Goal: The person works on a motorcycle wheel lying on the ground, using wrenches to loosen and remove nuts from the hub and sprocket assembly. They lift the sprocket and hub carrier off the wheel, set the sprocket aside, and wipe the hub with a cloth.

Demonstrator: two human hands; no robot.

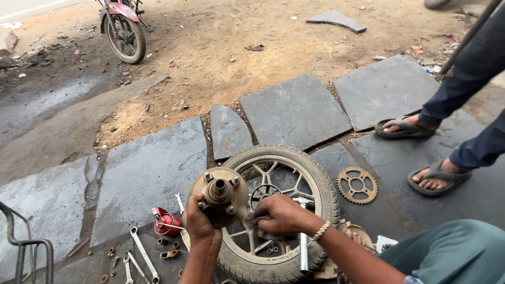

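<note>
Wiping round rusty metal hub carrier [220,192]: left hand [200,221] clamps its rim, right hand [281,214] fisted on grey rag [251,220]. I see the carrier off the black-tyred alloy wheel [284,210], toothed steel sprocket [357,185] off on the slab's right edge; refitting remains.

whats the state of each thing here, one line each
left hand: gripping the hub plate
right hand: pressing a rag on it
hub plate: off the wheel, held on edge
wheel: lying flat
sprocket: loose, flat on the stone
wrenches: lying unused

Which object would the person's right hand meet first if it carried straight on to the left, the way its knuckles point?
Probably the round hub held by the left hand; the right hand is already beside it with a rag.
</note>
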